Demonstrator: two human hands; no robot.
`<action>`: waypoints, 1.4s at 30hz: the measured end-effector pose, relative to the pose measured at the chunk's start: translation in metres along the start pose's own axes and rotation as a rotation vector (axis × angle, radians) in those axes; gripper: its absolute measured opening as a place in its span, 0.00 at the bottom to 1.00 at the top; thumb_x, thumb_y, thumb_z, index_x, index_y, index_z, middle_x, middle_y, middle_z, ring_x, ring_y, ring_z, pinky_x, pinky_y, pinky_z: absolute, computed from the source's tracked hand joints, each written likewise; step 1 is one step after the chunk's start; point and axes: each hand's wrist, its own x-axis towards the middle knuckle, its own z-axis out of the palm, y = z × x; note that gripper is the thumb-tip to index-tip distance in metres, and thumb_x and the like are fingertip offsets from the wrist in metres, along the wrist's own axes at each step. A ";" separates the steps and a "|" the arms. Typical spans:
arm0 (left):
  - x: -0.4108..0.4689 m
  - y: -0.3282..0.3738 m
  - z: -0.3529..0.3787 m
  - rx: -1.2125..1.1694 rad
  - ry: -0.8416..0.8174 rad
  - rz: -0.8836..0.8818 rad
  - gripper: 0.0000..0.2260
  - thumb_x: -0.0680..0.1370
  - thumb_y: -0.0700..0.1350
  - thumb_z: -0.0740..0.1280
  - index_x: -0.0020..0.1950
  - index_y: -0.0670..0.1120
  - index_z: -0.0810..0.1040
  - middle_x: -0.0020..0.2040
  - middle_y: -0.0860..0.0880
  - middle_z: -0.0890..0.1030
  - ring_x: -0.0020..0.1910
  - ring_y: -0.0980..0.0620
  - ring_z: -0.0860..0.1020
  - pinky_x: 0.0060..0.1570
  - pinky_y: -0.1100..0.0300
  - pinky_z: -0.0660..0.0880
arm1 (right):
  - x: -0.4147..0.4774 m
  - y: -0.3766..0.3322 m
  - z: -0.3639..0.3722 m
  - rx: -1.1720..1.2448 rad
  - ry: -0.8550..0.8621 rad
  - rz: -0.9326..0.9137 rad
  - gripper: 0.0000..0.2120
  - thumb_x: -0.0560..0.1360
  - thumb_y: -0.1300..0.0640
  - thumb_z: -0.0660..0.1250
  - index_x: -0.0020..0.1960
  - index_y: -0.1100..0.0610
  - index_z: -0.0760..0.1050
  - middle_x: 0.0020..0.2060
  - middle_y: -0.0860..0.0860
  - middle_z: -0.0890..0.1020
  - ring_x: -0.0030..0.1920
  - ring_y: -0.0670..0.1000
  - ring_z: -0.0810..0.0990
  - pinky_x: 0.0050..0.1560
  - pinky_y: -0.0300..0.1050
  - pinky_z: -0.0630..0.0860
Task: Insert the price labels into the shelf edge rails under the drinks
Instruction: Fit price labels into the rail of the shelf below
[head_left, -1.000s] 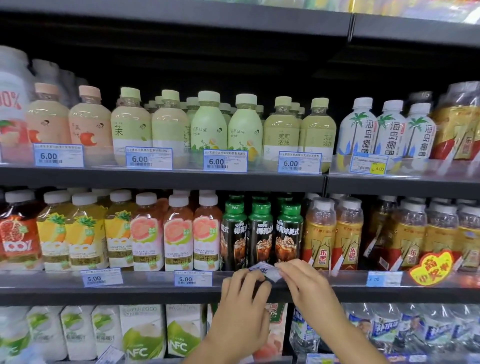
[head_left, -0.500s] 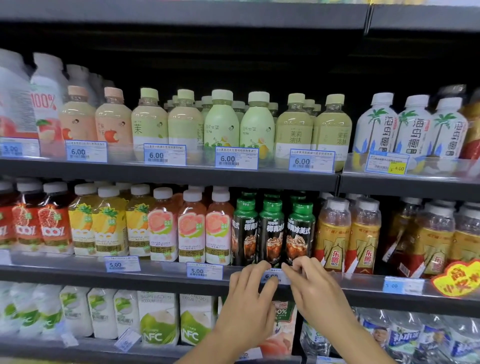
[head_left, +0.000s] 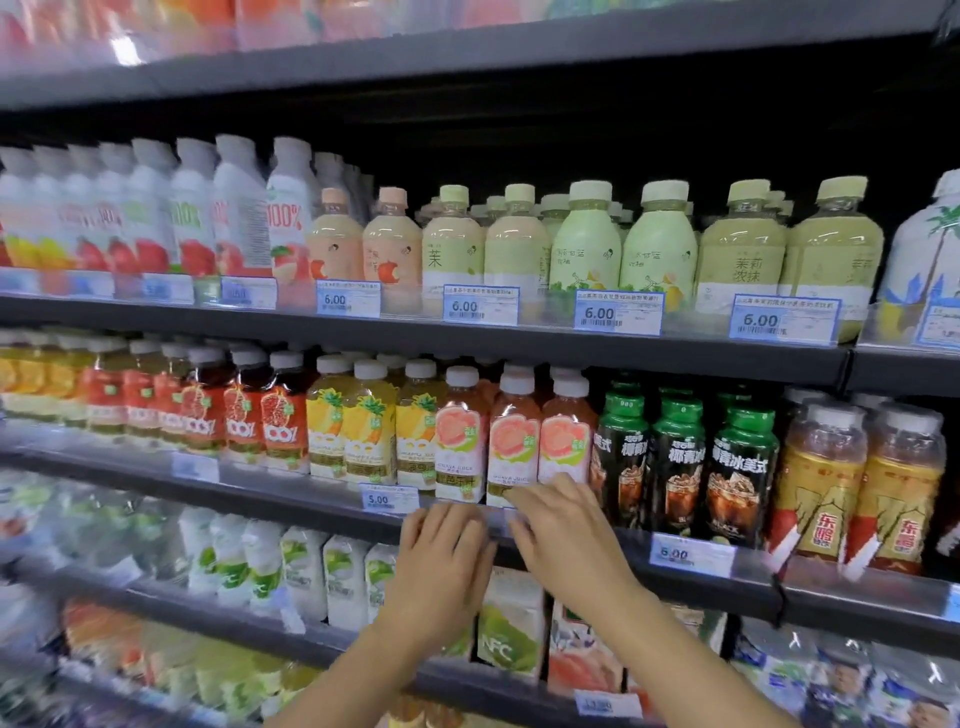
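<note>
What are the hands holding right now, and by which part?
Nothing is plainly gripped: left hand and right hand press straight fingers on the shelf edge rail below the guava juice bottles. Any label under the fingertips is hidden.

Left hand (head_left: 441, 564) and right hand (head_left: 569, 535) are touching the shelf rail (head_left: 291, 496) | pink juice bottles (head_left: 514, 447) are standing just above

Dark grey metal shelves (head_left: 519, 347) run in tiers across the whole view. The back panel (head_left: 571, 140) behind them is black and shadowed. A bright glare (head_left: 124, 52) sits above the top shelf (head_left: 519, 57) at left; a seam (head_left: 848, 371) divides the shelving at right
</note>
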 end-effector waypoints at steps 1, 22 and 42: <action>-0.001 -0.014 -0.003 0.002 0.009 0.000 0.06 0.82 0.47 0.63 0.49 0.45 0.76 0.54 0.49 0.77 0.51 0.45 0.76 0.49 0.51 0.67 | 0.010 -0.007 0.004 -0.036 -0.049 0.004 0.10 0.78 0.52 0.60 0.54 0.51 0.78 0.46 0.46 0.81 0.50 0.52 0.72 0.53 0.47 0.69; -0.004 -0.124 -0.033 -0.459 0.018 0.003 0.05 0.80 0.50 0.63 0.45 0.52 0.69 0.49 0.57 0.73 0.52 0.54 0.71 0.52 0.57 0.64 | 0.065 -0.070 -0.002 -0.204 -0.396 0.338 0.22 0.77 0.63 0.63 0.31 0.43 0.62 0.33 0.42 0.67 0.42 0.51 0.69 0.43 0.47 0.70; -0.020 -0.127 -0.072 -1.141 -0.226 -0.566 0.11 0.81 0.50 0.67 0.42 0.47 0.78 0.33 0.52 0.73 0.32 0.55 0.69 0.33 0.63 0.64 | 0.073 -0.143 -0.006 0.437 -0.142 0.466 0.14 0.77 0.53 0.68 0.61 0.43 0.76 0.46 0.40 0.81 0.41 0.48 0.76 0.46 0.42 0.76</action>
